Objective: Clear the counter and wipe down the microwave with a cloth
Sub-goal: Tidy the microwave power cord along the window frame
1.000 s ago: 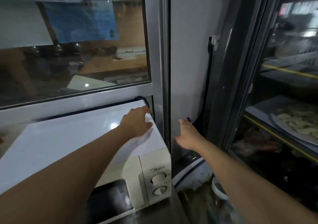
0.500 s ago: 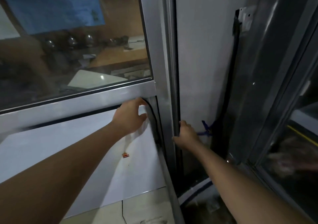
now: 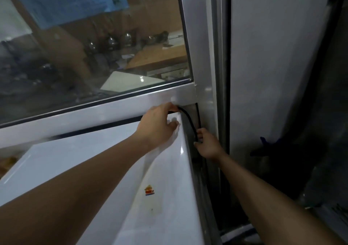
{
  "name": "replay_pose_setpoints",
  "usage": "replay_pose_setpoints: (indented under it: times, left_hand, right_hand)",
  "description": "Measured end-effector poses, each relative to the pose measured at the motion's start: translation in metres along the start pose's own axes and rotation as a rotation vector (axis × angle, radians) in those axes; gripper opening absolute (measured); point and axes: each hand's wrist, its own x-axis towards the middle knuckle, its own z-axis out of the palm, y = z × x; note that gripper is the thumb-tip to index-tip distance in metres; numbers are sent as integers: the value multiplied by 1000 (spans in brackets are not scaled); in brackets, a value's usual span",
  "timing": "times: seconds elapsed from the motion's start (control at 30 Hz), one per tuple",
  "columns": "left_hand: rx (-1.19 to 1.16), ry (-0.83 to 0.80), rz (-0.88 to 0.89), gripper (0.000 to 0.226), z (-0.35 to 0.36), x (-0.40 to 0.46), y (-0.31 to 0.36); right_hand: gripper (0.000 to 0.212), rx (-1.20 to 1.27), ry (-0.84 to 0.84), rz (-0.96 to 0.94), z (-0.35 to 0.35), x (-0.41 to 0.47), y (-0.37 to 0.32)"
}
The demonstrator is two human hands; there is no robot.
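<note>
The white microwave (image 3: 90, 167) fills the lower left; I see only its glossy top, with a small sticker (image 3: 149, 190) near the right edge. A black power cord (image 3: 189, 121) arcs from behind its back right corner down the narrow gap beside the metal frame. My left hand (image 3: 157, 126) rests on the back right corner of the top, fingertips at the cord's upper end. My right hand (image 3: 208, 144) is down in the gap with its fingers curled round the cord lower down. No cloth is in view.
A glass window with a metal frame (image 3: 113, 107) stands directly behind the microwave. A vertical metal post (image 3: 212, 75) and a pale wall panel (image 3: 273, 75) rise on the right. Something dark with a blue tie (image 3: 267, 145) hangs at the far right.
The view has closed in on the microwave's back right corner. My right hand moved left from the post into the gap and took hold of the cord. My left hand stayed at the corner.
</note>
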Motion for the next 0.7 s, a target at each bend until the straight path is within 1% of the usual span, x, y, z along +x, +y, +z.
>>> replay_pose_setpoints:
  times: [0.1,0.13,0.27,0.33,0.4,0.6,0.63,0.7]
  left_hand:
    - [6,-2,-5,34,1,2,-4]
    - [5,-1,-10,34,2,3,-5]
    - [-7,3,-19,32,4,5,-5]
    - [-30,1,-12,32,5,6,-2]
    - [-42,-11,-5,33,5,8,3]
    - [-51,-63,5,37,10,22,27]
    - [-41,-75,13,37,11,25,32]
    - [-26,-90,39,37,14,30,43]
  right_hand:
    - [18,-23,34,0,7,6,8]
    - [13,-44,35,-10,8,6,11]
    - [15,-23,35,14,4,-4,28]
    - [21,34,37,51,-5,-9,34]
    - [22,54,54,77,-20,-14,36]
    - [28,34,249,71,-81,-26,15]
    - [27,31,264,43,-90,-29,9]
    - [18,21,306,-16,-106,-34,-6]
